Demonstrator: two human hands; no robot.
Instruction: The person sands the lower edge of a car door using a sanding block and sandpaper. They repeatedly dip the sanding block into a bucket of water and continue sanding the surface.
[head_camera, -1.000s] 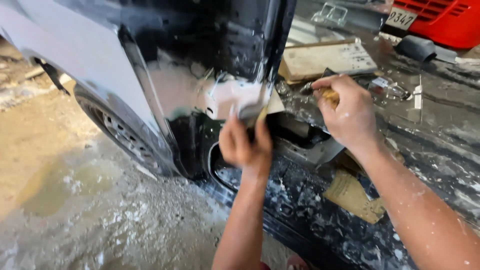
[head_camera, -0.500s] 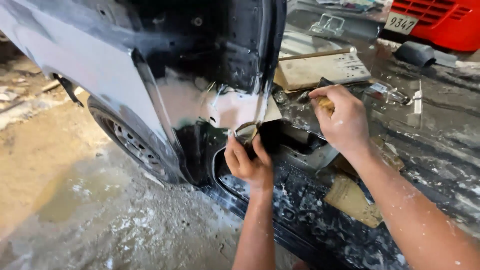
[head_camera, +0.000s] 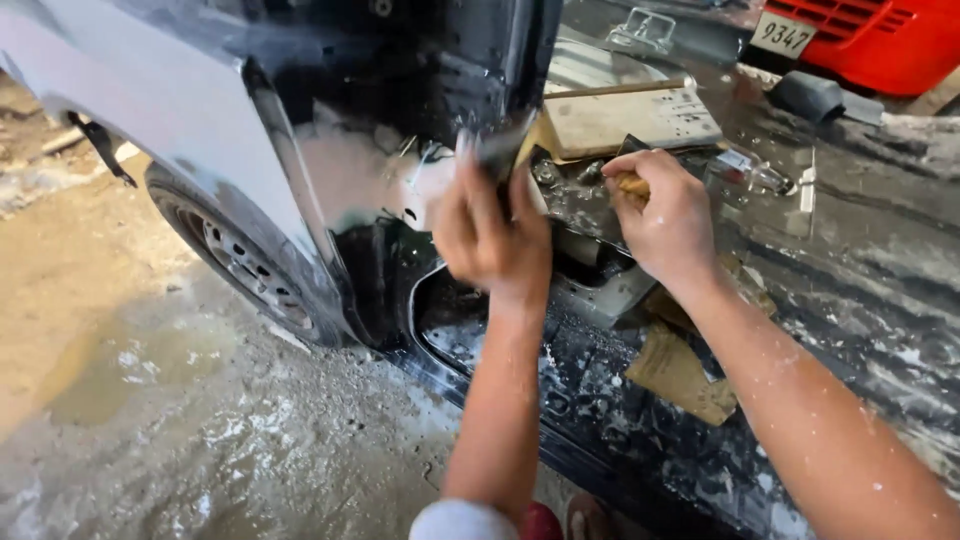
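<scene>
The person is bent over the open doorway of a car, both hands up at the door pillar. The left hand (head_camera: 490, 235) is blurred; its fingers are closed around a dark flat piece, seemingly a sanding pad (head_camera: 503, 150), pressed against the pale filler patch (head_camera: 385, 185) on the dark car body (head_camera: 330, 70). The right hand (head_camera: 662, 215), just beside the left, is curled shut around a tan wooden handle (head_camera: 630, 185); what tool it belongs to I cannot tell. Beyond the right hand a flat piece of cardboard (head_camera: 625, 118) lies on the splattered sill. Below the right forearm lies a crumpled sheet of brown sandpaper (head_camera: 680, 375). Well off to the left of the left hand is the car wheel (head_camera: 240, 262), standing on a wet concrete floor (head_camera: 150, 420). Far beyond the right hand stands a red machine (head_camera: 860, 35).
</scene>
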